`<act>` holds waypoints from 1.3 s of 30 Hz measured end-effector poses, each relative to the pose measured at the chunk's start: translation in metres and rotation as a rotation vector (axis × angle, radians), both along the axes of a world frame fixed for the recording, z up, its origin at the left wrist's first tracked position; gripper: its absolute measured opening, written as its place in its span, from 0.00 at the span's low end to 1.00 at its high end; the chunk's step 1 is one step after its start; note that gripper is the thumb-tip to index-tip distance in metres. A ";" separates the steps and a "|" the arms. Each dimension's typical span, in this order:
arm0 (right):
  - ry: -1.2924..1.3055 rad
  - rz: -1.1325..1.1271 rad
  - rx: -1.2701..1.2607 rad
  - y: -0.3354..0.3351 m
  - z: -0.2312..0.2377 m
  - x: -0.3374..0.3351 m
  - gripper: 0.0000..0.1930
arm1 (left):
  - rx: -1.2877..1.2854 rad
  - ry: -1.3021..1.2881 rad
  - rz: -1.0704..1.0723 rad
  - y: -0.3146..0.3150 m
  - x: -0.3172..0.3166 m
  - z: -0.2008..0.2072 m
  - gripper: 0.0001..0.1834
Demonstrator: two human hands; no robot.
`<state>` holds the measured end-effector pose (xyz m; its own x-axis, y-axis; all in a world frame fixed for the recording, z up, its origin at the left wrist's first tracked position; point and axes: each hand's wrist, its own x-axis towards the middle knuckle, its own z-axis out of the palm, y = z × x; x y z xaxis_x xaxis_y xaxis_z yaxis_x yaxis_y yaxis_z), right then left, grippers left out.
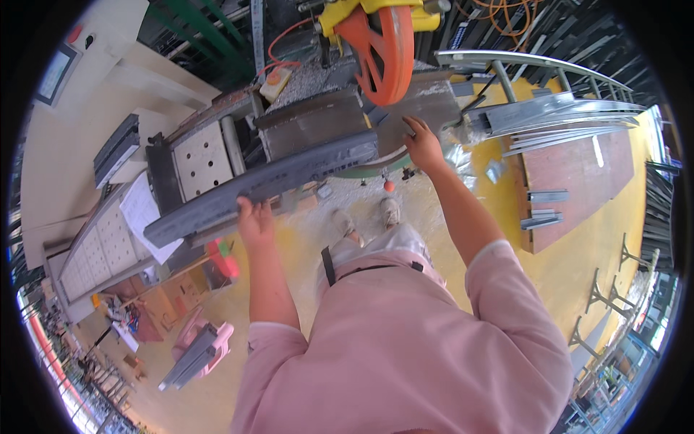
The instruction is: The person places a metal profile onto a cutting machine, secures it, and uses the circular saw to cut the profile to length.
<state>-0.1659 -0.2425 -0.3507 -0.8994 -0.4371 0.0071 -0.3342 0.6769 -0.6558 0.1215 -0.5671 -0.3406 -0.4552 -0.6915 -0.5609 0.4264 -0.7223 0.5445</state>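
Note:
A long dark grey profile bar (267, 181) lies slantwise along the saw's bed, its right end near the blade guard. My left hand (256, 223) is at the bar's near edge, its fingers closed on it. My right hand (425, 147) reaches over the right part of the saw bed (426, 108), beyond the bar's right end. Its fingers are apart and hold nothing. Above the bed, to the left of my right hand, hangs the orange blade guard (394, 58) of a yellow-framed cutting saw.
A perforated roller table (199, 163) with a paper sheet (148, 210) extends left. Curved metal strips (549, 116) and short profile pieces (546, 217) lie on a reddish-brown board (578, 173) at right. A pink stool (199, 347) bearing profiles stands at lower left. Metal chips litter the floor.

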 end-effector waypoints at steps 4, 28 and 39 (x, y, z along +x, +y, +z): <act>0.203 0.235 0.137 -0.042 -0.012 -0.008 0.19 | -0.384 0.335 -0.069 0.010 0.074 0.067 0.23; -0.516 1.384 -0.706 -0.112 0.308 0.191 0.28 | -0.514 0.420 0.623 0.109 0.227 0.110 0.29; -0.491 1.242 -0.398 -0.076 0.292 0.168 0.30 | -0.496 0.343 0.497 0.111 0.187 0.107 0.28</act>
<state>0.0026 -0.3189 -0.0588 0.1242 -0.9852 0.1186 -0.2540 -0.1471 -0.9560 0.3088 -0.4558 -0.2337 -0.1187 -0.9928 -0.0172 0.8390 -0.1096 0.5329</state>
